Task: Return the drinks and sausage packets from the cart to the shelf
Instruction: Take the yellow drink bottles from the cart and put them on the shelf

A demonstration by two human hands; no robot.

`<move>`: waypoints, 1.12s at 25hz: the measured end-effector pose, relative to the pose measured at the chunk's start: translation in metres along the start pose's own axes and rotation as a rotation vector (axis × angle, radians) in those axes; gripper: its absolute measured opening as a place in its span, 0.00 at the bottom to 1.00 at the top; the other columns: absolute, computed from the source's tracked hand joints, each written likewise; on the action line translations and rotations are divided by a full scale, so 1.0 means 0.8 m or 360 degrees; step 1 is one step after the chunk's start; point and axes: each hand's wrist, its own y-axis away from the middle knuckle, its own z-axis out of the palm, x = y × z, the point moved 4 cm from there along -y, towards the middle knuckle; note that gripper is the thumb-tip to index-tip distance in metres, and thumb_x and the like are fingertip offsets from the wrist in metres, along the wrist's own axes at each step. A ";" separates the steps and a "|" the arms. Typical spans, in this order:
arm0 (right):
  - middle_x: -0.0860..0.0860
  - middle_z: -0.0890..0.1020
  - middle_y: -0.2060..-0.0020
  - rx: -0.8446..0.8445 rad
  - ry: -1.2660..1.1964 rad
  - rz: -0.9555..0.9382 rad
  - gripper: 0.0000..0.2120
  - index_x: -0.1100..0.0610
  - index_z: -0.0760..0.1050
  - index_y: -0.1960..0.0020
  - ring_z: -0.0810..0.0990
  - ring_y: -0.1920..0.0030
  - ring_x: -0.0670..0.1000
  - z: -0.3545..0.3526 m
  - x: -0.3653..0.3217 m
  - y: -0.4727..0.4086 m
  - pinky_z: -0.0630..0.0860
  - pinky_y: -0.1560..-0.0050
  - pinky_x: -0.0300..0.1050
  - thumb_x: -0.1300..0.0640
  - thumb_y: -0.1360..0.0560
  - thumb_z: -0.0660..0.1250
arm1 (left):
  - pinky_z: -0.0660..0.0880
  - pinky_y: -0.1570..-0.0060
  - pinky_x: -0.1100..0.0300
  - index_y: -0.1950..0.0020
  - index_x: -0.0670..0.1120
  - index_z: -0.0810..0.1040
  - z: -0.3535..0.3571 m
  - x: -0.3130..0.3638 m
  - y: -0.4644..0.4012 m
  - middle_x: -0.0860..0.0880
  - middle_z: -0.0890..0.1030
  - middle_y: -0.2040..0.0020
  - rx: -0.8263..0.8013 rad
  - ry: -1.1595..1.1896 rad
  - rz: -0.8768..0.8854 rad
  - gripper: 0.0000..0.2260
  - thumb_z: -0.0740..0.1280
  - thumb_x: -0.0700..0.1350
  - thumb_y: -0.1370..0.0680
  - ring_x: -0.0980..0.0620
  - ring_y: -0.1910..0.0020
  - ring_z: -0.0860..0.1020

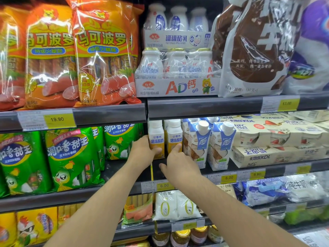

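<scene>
Two white-and-yellow drink bottles stand side by side on the middle shelf [178, 168], just right of the shelf divider. My left hand [142, 152] wraps the lower part of the left drink bottle [155, 136], thumb across its front. My right hand [178, 161] rests its index finger on the front of the right drink bottle [174, 137], thumb spread away below. Orange sausage packets [105, 56] fill the top left shelf and green sausage packets [71, 157] the middle left shelf. The cart is out of view.
Blue-and-white coconut drink cartons [199, 145] stand right beside the two bottles. Yogurt multipacks [276, 139] lie further right. Bottle packs [176, 68] and milk bags [252, 47] sit on the shelf above. Price rails [163, 185] line each shelf edge, with more packets and jars below.
</scene>
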 end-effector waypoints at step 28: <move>0.57 0.73 0.32 0.0204 0.0009 0.0141 0.27 0.58 0.68 0.29 0.71 0.32 0.58 -0.096 0.297 0.168 0.72 0.35 0.54 0.42 0.21 0.63 | 0.62 0.28 0.47 0.20 0.43 0.52 0.115 0.186 0.194 0.42 0.58 0.22 -0.0952 -0.1076 0.0755 0.38 0.60 0.62 0.22 0.41 0.24 0.59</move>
